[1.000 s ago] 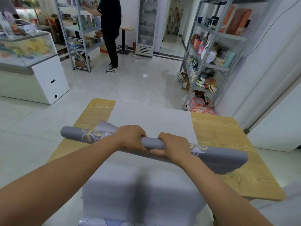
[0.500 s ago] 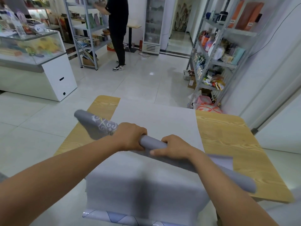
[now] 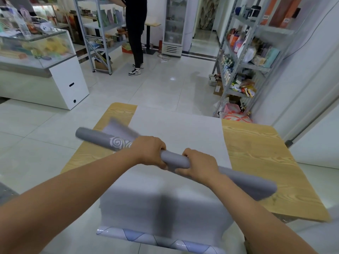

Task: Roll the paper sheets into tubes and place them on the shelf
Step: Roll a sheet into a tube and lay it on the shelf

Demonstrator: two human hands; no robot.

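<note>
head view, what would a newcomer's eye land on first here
The long grey rolled paper tube held crosswise in the centre, gripped by the left hand and right hand side by side. Under it a stack of pale grey paper sheets covers the middle of the light wooden table.

Pretty clearly a small shop. Well beyond the right hand [image 3: 198, 165] there's a grey metal shelving rack [image 3: 273, 31] crammed with colourful packaged goods [image 3: 242, 46]. Far past the left hand [image 3: 149, 151] are a white glass-topped display counter [image 3: 67, 83], another grey metal shelf unit [image 3: 106, 27] and a tall glass-door fridge [image 3: 174, 24].
</note>
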